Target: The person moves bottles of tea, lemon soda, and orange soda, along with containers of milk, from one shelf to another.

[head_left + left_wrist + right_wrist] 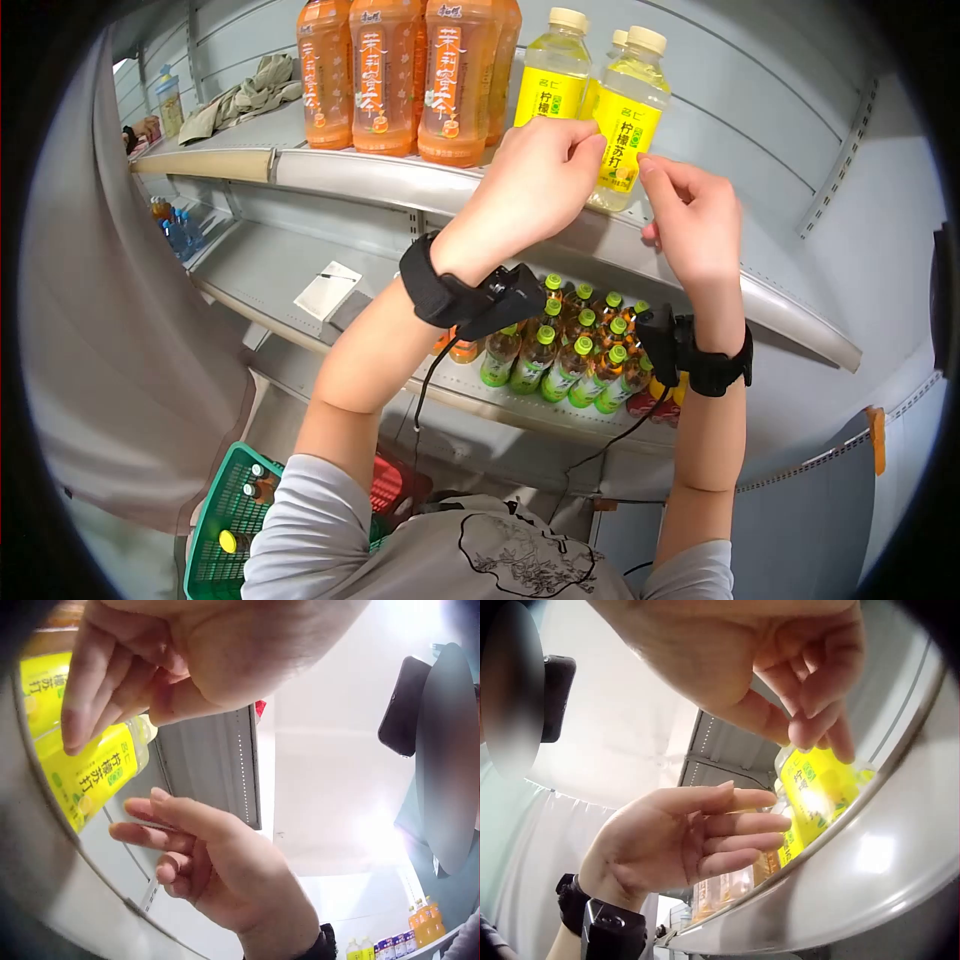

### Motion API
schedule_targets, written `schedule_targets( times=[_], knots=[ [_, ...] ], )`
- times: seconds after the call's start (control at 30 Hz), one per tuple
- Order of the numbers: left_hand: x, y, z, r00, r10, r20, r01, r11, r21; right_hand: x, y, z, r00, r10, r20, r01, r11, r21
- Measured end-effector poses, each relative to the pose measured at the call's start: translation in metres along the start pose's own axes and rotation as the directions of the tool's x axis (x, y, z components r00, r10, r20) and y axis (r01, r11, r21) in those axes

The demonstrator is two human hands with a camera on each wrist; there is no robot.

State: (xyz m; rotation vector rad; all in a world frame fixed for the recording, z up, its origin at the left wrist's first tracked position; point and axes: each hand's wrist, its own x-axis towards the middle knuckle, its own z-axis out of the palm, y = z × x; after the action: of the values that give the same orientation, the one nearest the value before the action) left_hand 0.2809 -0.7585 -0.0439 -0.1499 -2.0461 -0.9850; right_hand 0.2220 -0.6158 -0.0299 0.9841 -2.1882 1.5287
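Note:
Lemon soda bottles with yellow labels and pale caps stand upright on the top shelf: a front right bottle (628,115), a left bottle (553,75) and one partly hidden behind them. My left hand (548,172) is in front of the left bottle and hides its lower part; its fingers look straight and empty in the right wrist view. My right hand (697,215) is just right of the front right bottle, fingers loosely bent and holding nothing in the left wrist view. The two hands are apart, on either side of the front right bottle's lower half.
Orange tea bottles (385,80) stand left on the same shelf, beside a crumpled cloth (245,98). The shelf's front edge (340,172) runs under my hands. Green-capped bottles (565,365) fill part of the shelf below. A green basket (212,530) with bottles is at lower left.

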Motion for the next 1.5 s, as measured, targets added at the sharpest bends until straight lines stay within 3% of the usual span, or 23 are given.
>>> schedule_targets(
  times=[0.1,0.13,0.27,0.37,0.43,0.77,1.0,1.07,1.27,1.5],
  knots=[
    [0.0,-0.003,0.002,1.0,-0.028,0.001,0.028,1.0,0.007,0.003,0.007,0.007,0.998,-0.006,0.057,0.012,0.995,-0.102],
    [0.002,-0.003,0.002,0.999,-0.031,-0.007,0.031,0.999,0.014,0.005,0.013,0.009,0.997,-0.071,0.016,0.072,0.989,-0.131],
    [0.015,0.0,0.0,0.981,-0.153,0.12,0.155,0.988,-0.006,0.012,0.015,0.012,0.985,-0.174,-0.006,0.169,0.965,-0.202],
    [0.024,0.002,0.002,0.968,-0.211,0.137,0.217,0.976,-0.029,0.019,0.01,0.01,0.995,-0.084,0.057,0.095,0.967,-0.238],
    [0.027,0.005,0.002,0.947,-0.295,0.124,0.289,0.955,0.069,0.022,0.01,0.01,0.994,-0.082,0.076,0.097,0.966,-0.238],
    [0.02,0.004,0.012,0.978,-0.2,0.059,0.187,0.967,0.175,0.03,0.021,0.01,0.997,-0.035,0.075,0.049,0.979,-0.2],
    [0.021,0.002,0.023,0.984,-0.179,0.026,0.176,0.981,0.086,0.037,0.03,0.017,0.991,-0.113,0.076,0.126,0.973,-0.195],
    [0.019,0.007,0.025,0.956,-0.256,0.14,0.244,0.965,0.096,0.036,0.026,0.016,0.993,-0.019,0.116,0.03,0.995,-0.096],
    [0.015,0.005,0.017,0.966,-0.237,0.104,0.227,0.969,0.103,0.036,0.027,0.008,0.982,0.08,0.172,-0.08,0.997,-0.006],
    [0.011,-0.009,0.0,0.969,-0.242,0.046,0.239,0.969,0.056,0.038,0.037,0.007,0.981,0.072,0.181,-0.082,0.995,0.048]
  ],
)
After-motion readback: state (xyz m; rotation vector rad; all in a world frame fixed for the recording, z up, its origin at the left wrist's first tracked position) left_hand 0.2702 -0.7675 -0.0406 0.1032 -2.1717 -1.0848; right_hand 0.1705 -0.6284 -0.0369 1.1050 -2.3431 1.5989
